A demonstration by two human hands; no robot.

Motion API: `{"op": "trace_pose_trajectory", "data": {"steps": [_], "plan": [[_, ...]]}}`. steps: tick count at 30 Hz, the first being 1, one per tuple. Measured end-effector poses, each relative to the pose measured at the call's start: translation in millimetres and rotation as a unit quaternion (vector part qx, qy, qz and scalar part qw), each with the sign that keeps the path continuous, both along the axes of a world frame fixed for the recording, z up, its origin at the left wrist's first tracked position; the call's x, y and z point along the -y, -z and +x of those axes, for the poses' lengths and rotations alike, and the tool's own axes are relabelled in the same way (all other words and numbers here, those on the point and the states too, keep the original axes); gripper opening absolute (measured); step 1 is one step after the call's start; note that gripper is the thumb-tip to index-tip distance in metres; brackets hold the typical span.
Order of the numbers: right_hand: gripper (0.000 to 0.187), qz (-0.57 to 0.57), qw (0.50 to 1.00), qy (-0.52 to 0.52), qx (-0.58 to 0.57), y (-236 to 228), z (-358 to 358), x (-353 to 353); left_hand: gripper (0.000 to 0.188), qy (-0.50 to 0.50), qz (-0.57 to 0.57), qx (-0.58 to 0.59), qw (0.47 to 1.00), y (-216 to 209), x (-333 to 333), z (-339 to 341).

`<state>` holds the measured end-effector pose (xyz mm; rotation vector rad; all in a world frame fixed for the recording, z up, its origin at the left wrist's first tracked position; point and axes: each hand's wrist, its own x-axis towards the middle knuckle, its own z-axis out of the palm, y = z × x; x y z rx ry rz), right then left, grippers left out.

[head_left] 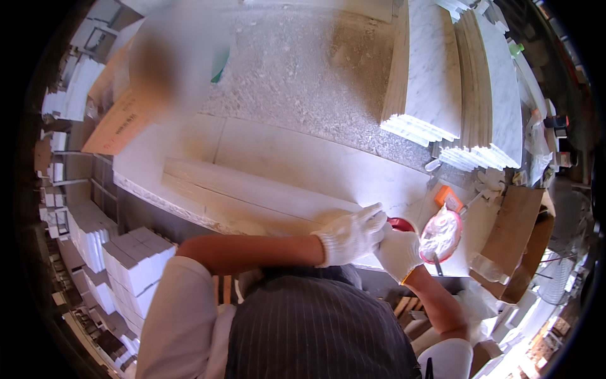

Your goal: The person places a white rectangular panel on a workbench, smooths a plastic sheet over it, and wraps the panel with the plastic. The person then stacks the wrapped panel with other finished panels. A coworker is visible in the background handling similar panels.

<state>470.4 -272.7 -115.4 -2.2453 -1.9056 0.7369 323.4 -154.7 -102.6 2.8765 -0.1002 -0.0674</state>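
My left hand (355, 236) and my right hand (399, 254), both in white knit gloves, meet at the front edge of the bench. The left hand's fingers are bent together against the right hand; anything between them is hidden. Where the hands meet, I cannot make out the right hand's fingers. Just beyond them shows part of a red round object (401, 223). To the right sits a red-rimmed bowl (441, 232) of white paste, with a dark-handled tool (437, 264) at its near edge. A long pale slab strip (265, 191) lies to the left of my hands.
Stacked marble-patterned slabs (432, 69) stand at the far right. An orange box (447, 198) lies behind the bowl, and an open cardboard box (514, 237) stands farther right. Piled white blocks (136, 256) are at the left. A blurred shape (167, 63) covers the upper left.
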Motion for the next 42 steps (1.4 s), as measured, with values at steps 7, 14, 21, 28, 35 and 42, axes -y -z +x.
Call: {"op": "trace_pose_trajectory", "data": {"steps": [7,14,21,28,35,42], "plan": [[0.025,-0.081,0.995,-0.023,0.057,0.0,11.4,-5.0,0.016,0.004,0.07,-0.079,0.994,-8.6,9.4,22.4],[0.039,-0.138,0.987,0.076,0.021,-3.5,32.5,24.3,0.051,-0.069,0.022,0.02,0.997,13.2,15.5,9.2],[0.028,-0.002,0.979,0.178,0.099,22.1,1.1,27.4,0.059,-0.099,-0.027,0.089,0.991,-0.1,-12.4,-4.7],[0.042,0.262,0.93,0.256,-0.008,36.4,-19.2,24.6,0.046,-0.492,-0.06,-0.039,0.868,-22.7,-113.0,-171.8],[0.058,0.288,0.728,0.286,-0.552,126.5,-59.9,-25.1,0.053,-0.712,-0.212,0.068,0.666,12.4,-182.5,-345.0],[0.044,0.218,0.606,0.419,-0.64,147.6,-52.1,-19.6,0.075,-0.644,-0.517,0.023,0.564,-10.2,-190.3,-350.3]]}}
